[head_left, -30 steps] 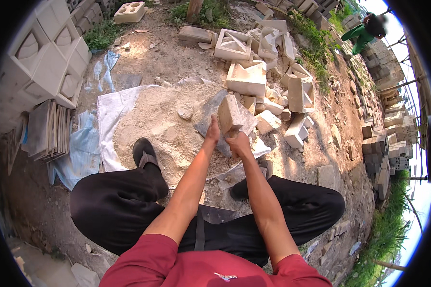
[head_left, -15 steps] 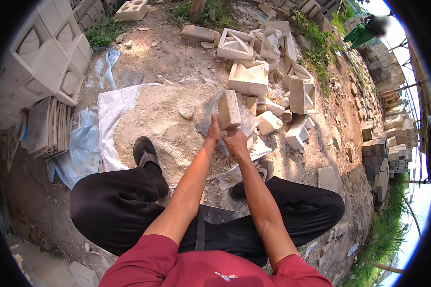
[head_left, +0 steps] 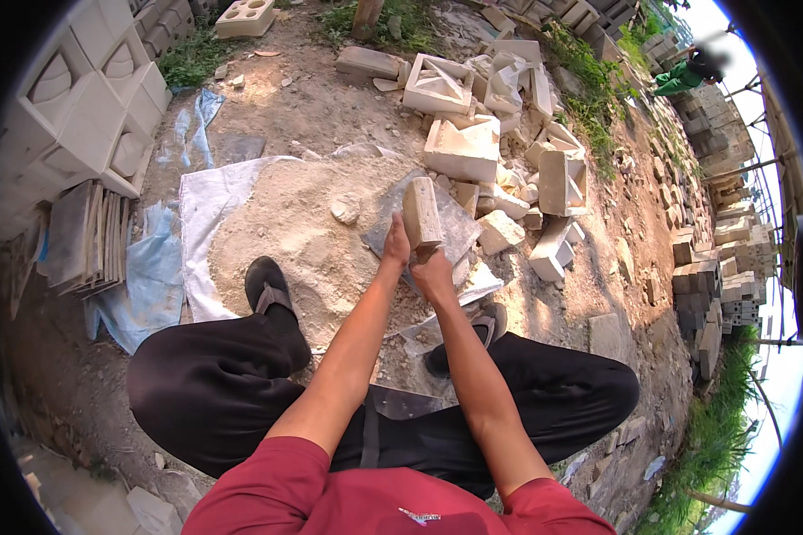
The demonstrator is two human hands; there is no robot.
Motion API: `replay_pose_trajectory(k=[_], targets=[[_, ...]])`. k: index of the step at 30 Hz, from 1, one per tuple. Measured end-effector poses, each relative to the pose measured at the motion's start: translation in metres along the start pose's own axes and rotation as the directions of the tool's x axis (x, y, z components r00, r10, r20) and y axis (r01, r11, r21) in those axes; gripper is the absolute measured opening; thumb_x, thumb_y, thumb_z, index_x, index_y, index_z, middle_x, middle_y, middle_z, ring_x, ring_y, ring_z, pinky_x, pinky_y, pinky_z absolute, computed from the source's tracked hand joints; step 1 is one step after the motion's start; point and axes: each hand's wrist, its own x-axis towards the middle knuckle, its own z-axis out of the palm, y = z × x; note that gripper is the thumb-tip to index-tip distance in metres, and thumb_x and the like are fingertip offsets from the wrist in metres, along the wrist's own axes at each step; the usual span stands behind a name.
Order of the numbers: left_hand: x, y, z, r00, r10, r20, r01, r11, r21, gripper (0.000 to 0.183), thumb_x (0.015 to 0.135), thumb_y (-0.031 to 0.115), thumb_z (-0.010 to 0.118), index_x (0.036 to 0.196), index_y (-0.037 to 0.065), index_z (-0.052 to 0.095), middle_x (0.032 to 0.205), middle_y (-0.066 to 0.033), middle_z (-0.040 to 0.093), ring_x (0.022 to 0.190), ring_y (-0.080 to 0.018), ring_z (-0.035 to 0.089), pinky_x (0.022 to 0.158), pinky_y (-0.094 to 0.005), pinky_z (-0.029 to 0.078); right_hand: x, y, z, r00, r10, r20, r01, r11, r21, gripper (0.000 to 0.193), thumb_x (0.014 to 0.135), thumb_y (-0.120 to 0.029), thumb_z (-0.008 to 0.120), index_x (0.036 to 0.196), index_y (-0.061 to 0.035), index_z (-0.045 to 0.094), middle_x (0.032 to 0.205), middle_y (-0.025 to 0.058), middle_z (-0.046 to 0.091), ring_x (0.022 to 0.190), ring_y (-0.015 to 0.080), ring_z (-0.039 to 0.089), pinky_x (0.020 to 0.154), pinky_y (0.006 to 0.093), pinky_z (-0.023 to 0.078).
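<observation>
A pale, dust-covered rectangular block (head_left: 423,210) with a short brown handle-like end stands in front of me over a grey flat sheet (head_left: 462,234). My right hand (head_left: 434,273) is closed around that brown end, just below the block. Along the block's left side lies my left hand (head_left: 398,241), its visible fingers stretched out and its remaining fingers hidden. It looks to be against the block, though contact is hard to make out. Pale sandy powder (head_left: 285,214) with a lump (head_left: 344,211) in it spreads over a white sack sheet (head_left: 207,201) to the left.
Cast blocks and broken pieces (head_left: 464,147) are heaped at the far right. Stacked patterned blocks (head_left: 85,98) rise at the left above thin boards (head_left: 80,234) and a blue plastic sheet (head_left: 152,272). A person in green (head_left: 678,78) is in the distance.
The block has tilted a little and shifted slightly left and nearer, along with my right hand. My left hand has barely moved. The distant person has shifted right.
</observation>
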Motion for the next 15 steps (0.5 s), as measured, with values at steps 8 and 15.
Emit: replay_pose_trajectory(k=[8,15], targets=[[0.020,-0.025,-0.038,0.987,0.016,0.163,0.018,0.978,-0.205,0.090,0.096,0.067,0.018,0.145,-0.008,0.026,0.148,-0.0175,0.036,0.137,-0.0238,0.035,0.115,-0.0318,0.024,0.019,-0.024,-0.006,0.985,0.067,0.159,-0.070,0.997,0.017,0.053,0.070,-0.027,0.070,0.103,0.0115,0.057,0.100,0.0332,0.064,0.100,0.0446,0.063,0.084,0.0453,0.051],[0.013,-0.009,-0.016,0.988,-0.139,0.067,0.151,0.960,-0.236,0.098,0.092,0.073,0.016,0.149,-0.007,0.010,0.157,-0.0197,0.017,0.145,-0.0259,0.019,0.118,-0.0338,0.016,0.025,0.004,-0.016,0.975,0.017,0.220,0.013,0.991,-0.133,0.052,0.069,-0.025,0.071,0.108,0.0075,0.058,0.102,0.0292,0.065,0.100,0.0422,0.063,0.085,0.0428,0.052]])
